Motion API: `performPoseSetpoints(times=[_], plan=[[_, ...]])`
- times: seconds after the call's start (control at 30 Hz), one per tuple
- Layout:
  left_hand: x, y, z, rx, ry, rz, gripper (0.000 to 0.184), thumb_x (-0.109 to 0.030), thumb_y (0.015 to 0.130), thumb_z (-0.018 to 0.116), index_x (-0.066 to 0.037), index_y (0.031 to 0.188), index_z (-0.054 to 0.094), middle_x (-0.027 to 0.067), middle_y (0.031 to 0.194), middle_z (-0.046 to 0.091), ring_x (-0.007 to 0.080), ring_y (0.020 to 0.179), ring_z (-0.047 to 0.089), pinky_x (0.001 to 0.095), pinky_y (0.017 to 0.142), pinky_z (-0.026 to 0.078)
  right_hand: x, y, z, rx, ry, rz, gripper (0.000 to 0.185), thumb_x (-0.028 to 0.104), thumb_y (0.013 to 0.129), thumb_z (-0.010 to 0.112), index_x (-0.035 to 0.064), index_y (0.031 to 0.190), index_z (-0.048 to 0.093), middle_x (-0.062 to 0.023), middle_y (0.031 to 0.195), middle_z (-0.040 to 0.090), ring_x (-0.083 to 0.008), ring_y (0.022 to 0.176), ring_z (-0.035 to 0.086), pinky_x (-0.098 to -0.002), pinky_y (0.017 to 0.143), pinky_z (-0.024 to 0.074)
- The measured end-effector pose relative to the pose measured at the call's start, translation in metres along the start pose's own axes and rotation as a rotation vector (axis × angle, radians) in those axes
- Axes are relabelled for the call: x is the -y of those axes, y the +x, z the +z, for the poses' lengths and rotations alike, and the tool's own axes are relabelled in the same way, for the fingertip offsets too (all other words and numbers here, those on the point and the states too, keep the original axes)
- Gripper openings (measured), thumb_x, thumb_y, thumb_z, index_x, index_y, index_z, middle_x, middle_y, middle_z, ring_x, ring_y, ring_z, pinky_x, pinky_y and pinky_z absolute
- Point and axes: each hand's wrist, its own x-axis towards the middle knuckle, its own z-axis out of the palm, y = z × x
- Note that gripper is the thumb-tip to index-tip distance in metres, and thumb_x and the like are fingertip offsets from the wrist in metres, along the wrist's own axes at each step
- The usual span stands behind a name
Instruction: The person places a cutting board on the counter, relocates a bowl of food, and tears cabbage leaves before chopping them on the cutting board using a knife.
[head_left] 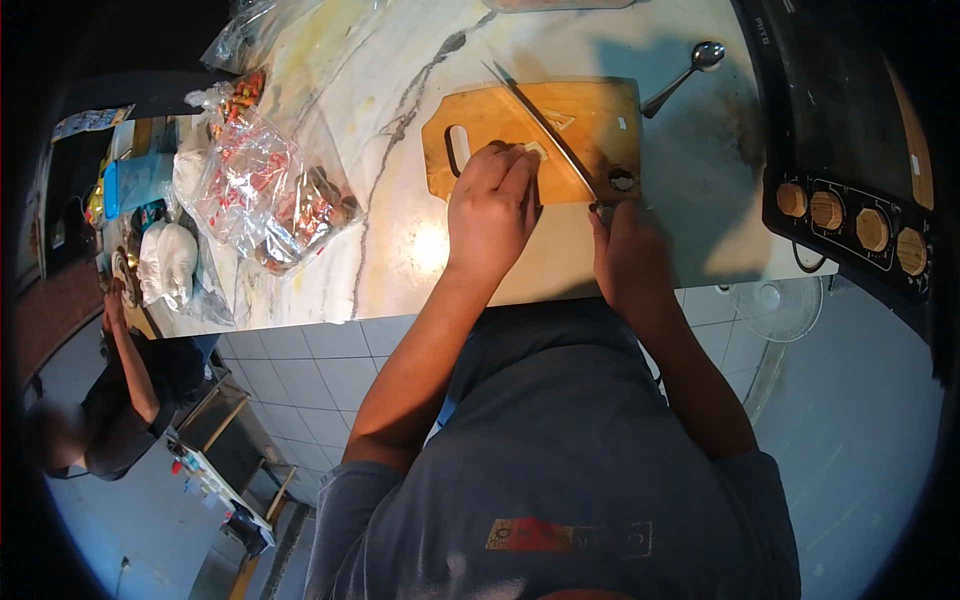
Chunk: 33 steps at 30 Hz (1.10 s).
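A wooden cutting board with an oval handle hole lies on the marble counter. On it my left hand has its fingers bent together on a small pale piece of food. My right hand is wrapped round the handle of a knife, whose long blade slants up and left across the board, just right of my left fingers. Thin pale slices lie beyond the blade. A small dark-and-white item rests at the board's right lower corner.
Right of the board are a spoon and a black stove with wooden knobs. Clear plastic bags with red contents sit on the marble counter at left. Another person works at the far left. A fan stands below.
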Motion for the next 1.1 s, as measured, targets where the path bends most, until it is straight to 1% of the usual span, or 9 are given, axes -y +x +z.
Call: performPoseSetpoints(times=[0.13, 0.3, 0.37, 0.6, 0.67, 0.73, 0.93, 1.07, 1.1], plan=[[-0.002, 0.001, -0.001, 0.018, -0.011, -0.014, 0.014, 0.003, 0.076, 0.069, -0.001, 0.089, 0.068, 0.0113, 0.089, 0.063, 0.0293, 0.088, 0.063, 0.0376, 0.076, 0.051, 0.0, -0.001, -0.002, -0.059, 0.051, -0.018, 0.032, 0.033, 0.097, 0.051, 0.0013, 0.091, 0.045, -0.024, 0.064, 0.061, -0.0437, 0.064, 0.063, -0.0507, 0.057, 0.0513], [-0.004, 0.002, -0.002, 0.027, -0.03, -0.031, 0.013, 0.003, 0.076, 0.069, -0.001, 0.089, 0.068, 0.0112, 0.088, 0.063, 0.0291, 0.087, 0.062, 0.0374, 0.076, 0.051, 0.004, -0.009, 0.002, -0.028, 0.097, -0.038, 0.033, 0.032, 0.096, 0.053, 0.0008, 0.09, 0.045, -0.0253, 0.063, 0.06, -0.0446, 0.062, 0.062, -0.051, 0.055, 0.0506], [-0.001, 0.002, 0.0, 0.002, -0.013, 0.01, 0.018, 0.006, 0.072, 0.068, 0.0, 0.089, 0.067, 0.0108, 0.084, 0.06, 0.0288, 0.087, 0.061, 0.0374, 0.076, 0.052, 0.005, -0.011, 0.004, -0.033, 0.112, -0.055, 0.033, 0.032, 0.096, 0.054, 0.0005, 0.089, 0.045, -0.0257, 0.063, 0.06, -0.0449, 0.062, 0.062, -0.0511, 0.054, 0.0504], [-0.002, 0.001, 0.0, 0.015, -0.001, -0.002, 0.018, 0.005, 0.071, 0.068, 0.0, 0.088, 0.068, 0.0104, 0.087, 0.063, 0.0283, 0.091, 0.061, 0.0369, 0.078, 0.052, 0.008, -0.01, 0.002, 0.021, 0.148, -0.025, 0.033, 0.031, 0.096, 0.053, -0.0006, 0.09, 0.045, -0.027, 0.066, 0.06, -0.0457, 0.068, 0.063, -0.0516, 0.06, 0.0509], [-0.004, 0.001, -0.001, 0.02, -0.01, -0.044, 0.013, 0.004, 0.076, 0.069, -0.001, 0.088, 0.068, 0.0112, 0.087, 0.065, 0.0295, 0.09, 0.063, 0.0385, 0.078, 0.051, 0.01, -0.011, 0.002, 0.034, 0.14, -0.021, 0.033, 0.03, 0.097, 0.052, -0.001, 0.09, 0.045, -0.0274, 0.067, 0.06, -0.0459, 0.069, 0.063, -0.0517, 0.061, 0.0509], [-0.004, 0.001, 0.0, 0.016, -0.015, -0.049, 0.014, 0.004, 0.075, 0.069, -0.001, 0.088, 0.069, 0.0112, 0.087, 0.065, 0.0296, 0.091, 0.063, 0.0385, 0.078, 0.051, 0.016, -0.011, 0.0, 0.057, 0.123, 0.032, 0.033, 0.03, 0.097, 0.051, -0.0016, 0.091, 0.044, -0.0272, 0.068, 0.061, -0.0459, 0.069, 0.063, -0.0515, 0.061, 0.051], [-0.002, 0.001, -0.001, 0.01, -0.005, -0.038, 0.016, 0.004, 0.074, 0.069, -0.002, 0.088, 0.068, 0.0107, 0.089, 0.066, 0.0291, 0.091, 0.063, 0.0374, 0.078, 0.052, 0.02, 0.001, -0.001, 0.086, 0.13, 0.036, 0.033, 0.029, 0.098, 0.05, -0.0035, 0.096, 0.044, -0.0277, 0.073, 0.063, -0.0454, 0.073, 0.064, -0.0508, 0.064, 0.052], [-0.004, -0.001, -0.001, 0.006, 0.03, -0.048, 0.016, 0.003, 0.075, 0.069, -0.003, 0.09, 0.069, 0.0099, 0.089, 0.066, 0.0286, 0.09, 0.063, 0.0374, 0.078, 0.051, 0.01, -0.003, 0.0, 0.088, 0.072, 0.037, 0.034, 0.029, 0.097, 0.05, -0.004, 0.099, 0.044, -0.0277, 0.074, 0.063, -0.0453, 0.073, 0.064, -0.0507, 0.065, 0.0522], [-0.005, -0.002, -0.001, 0.006, 0.033, -0.052, 0.016, 0.003, 0.075, 0.069, -0.003, 0.09, 0.069, 0.0099, 0.089, 0.066, 0.0286, 0.09, 0.063, 0.0374, 0.078, 0.051, 0.013, 0.0, 0.001, 0.031, 0.091, 0.026, 0.034, 0.029, 0.097, 0.051, -0.0035, 0.099, 0.044, -0.0274, 0.073, 0.063, -0.0451, 0.072, 0.064, -0.0509, 0.064, 0.0522]])
